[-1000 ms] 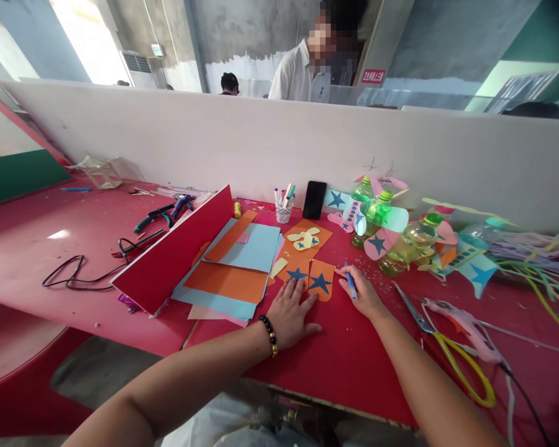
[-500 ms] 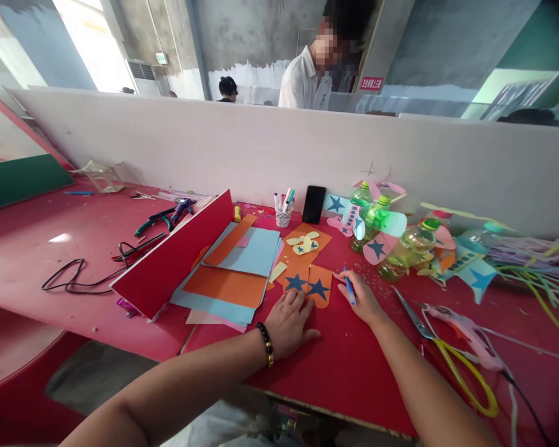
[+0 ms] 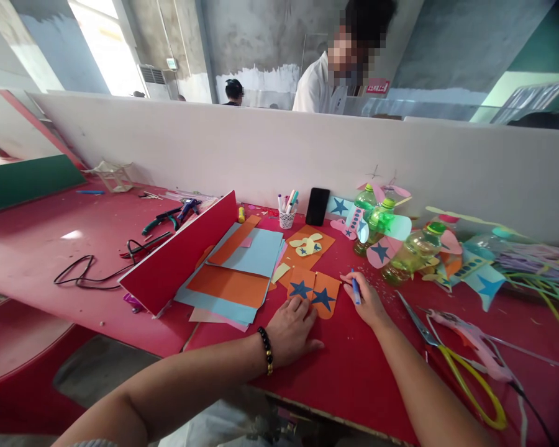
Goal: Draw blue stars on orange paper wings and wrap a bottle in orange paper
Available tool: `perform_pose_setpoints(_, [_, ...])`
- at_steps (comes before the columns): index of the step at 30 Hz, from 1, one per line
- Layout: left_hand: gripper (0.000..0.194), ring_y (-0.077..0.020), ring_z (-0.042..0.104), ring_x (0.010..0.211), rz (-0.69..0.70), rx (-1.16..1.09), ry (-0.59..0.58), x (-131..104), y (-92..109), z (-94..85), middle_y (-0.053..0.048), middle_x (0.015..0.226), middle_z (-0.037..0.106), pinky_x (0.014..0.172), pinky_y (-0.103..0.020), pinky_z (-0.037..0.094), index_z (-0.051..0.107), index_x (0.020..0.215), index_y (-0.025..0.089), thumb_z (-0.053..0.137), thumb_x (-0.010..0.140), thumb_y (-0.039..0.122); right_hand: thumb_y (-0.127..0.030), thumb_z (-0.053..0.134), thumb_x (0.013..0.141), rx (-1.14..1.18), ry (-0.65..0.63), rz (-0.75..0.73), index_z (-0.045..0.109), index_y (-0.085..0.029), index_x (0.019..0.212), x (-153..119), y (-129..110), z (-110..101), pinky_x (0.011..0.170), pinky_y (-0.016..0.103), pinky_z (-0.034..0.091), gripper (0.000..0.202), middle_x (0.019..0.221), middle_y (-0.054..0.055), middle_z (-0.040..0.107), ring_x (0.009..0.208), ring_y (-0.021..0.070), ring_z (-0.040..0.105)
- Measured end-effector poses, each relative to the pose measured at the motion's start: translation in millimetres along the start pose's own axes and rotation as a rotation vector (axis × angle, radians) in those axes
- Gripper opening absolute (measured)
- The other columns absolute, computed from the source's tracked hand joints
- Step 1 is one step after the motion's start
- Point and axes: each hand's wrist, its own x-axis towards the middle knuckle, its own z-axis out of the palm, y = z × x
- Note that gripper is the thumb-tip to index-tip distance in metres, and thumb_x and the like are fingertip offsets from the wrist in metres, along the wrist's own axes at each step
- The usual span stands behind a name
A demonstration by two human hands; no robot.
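Two orange paper cutouts, each with a dark blue star, lie side by side on the red table; the right-hand cutout (image 3: 328,287) is just left of my right hand. My left hand (image 3: 289,329) rests flat with fingers spread, its fingertips on the lower edges of the cutouts. A blue marker (image 3: 355,289) stands tilted in my closed right hand (image 3: 371,304), close to the right edge of the cutouts. Behind them, cream paper shapes with small stars (image 3: 306,245) sit on an orange sheet (image 3: 330,247).
Blue and orange paper sheets (image 3: 228,287) are stacked left, beside a red divider (image 3: 181,257). A pen cup (image 3: 286,220) and phone (image 3: 317,207) stand behind. Decorated plastic bottles (image 3: 403,259), scissors (image 3: 466,375) and a pink glue gun (image 3: 468,341) are on the right. A person in white stands beyond the partition.
The whole view has shifted slightly, so things appear a little farther right. Both hands keep nearly the same place at the orange cutouts, and the marker is still in my right hand.
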Motion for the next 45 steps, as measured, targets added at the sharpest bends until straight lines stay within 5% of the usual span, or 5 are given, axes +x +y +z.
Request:
perform_pose_setpoints(5, [0.060, -0.0286, 0.044, 0.117, 0.036, -0.036, 0.035, 0, -7, -20.3, -0.011, 0.136, 0.048, 0.103, -0.043, 0.035, 0.051, 0.129, 0.019, 0.044, 0.088, 0.062, -0.040, 0.050, 0.087, 0.003, 0.088, 0.069, 0.048, -0.025, 0.097, 0, -1, -4, 0.085, 0.041, 0.050, 0.019, 0.100, 0.010, 0.071, 0.095, 0.0250, 0.067])
perform_pose_setpoints(9, [0.026, -0.0217, 0.053, 0.105, -0.170, -0.081, -0.062, 20, -54, -42.8, -0.006, 0.106, 0.064, 0.096, -0.033, 0.039, 0.064, 0.107, 0.022, 0.049, 0.093, 0.038, -0.042, 0.050, 0.086, -0.003, 0.138, 0.097, 0.048, -0.026, 0.097, 1, 5, -4, 0.082, 0.041, 0.052, 0.020, 0.097, 0.009, 0.071, 0.093, 0.0260, 0.068])
perform_pose_setpoints(15, [0.029, -0.0276, 0.053, 0.102, -0.394, -0.021, -0.139, 57, -114, -34.1, -0.013, 0.101, 0.061, 0.092, -0.038, 0.039, 0.063, 0.100, 0.014, 0.061, 0.082, 0.037, -0.043, 0.050, 0.086, -0.035, 0.132, 0.107, 0.048, -0.026, 0.097, 2, 7, -4, 0.080, 0.040, 0.052, 0.020, 0.097, 0.009, 0.072, 0.092, 0.0266, 0.068])
perform_pose_setpoints(24, [0.038, -0.0281, 0.050, 0.108, -0.541, -0.027, -0.205, 72, -109, -21.7, -0.014, 0.114, 0.054, 0.083, -0.036, 0.046, 0.058, 0.105, 0.012, 0.059, 0.084, 0.044, -0.042, 0.051, 0.085, -0.032, 0.122, 0.128, 0.049, -0.027, 0.097, 2, 11, -3, 0.080, 0.038, 0.052, 0.019, 0.098, 0.007, 0.072, 0.094, 0.0259, 0.068])
perform_pose_setpoints(45, [0.031, -0.0207, 0.059, 0.100, -0.572, -0.106, -0.243, 77, -106, -21.4, -0.009, 0.119, 0.057, 0.084, -0.041, 0.052, 0.056, 0.119, 0.016, 0.056, 0.093, 0.033, -0.042, 0.051, 0.086, -0.060, 0.126, 0.117, 0.049, -0.026, 0.097, 2, 5, -5, 0.081, 0.037, 0.049, 0.020, 0.098, 0.007, 0.072, 0.094, 0.0253, 0.068])
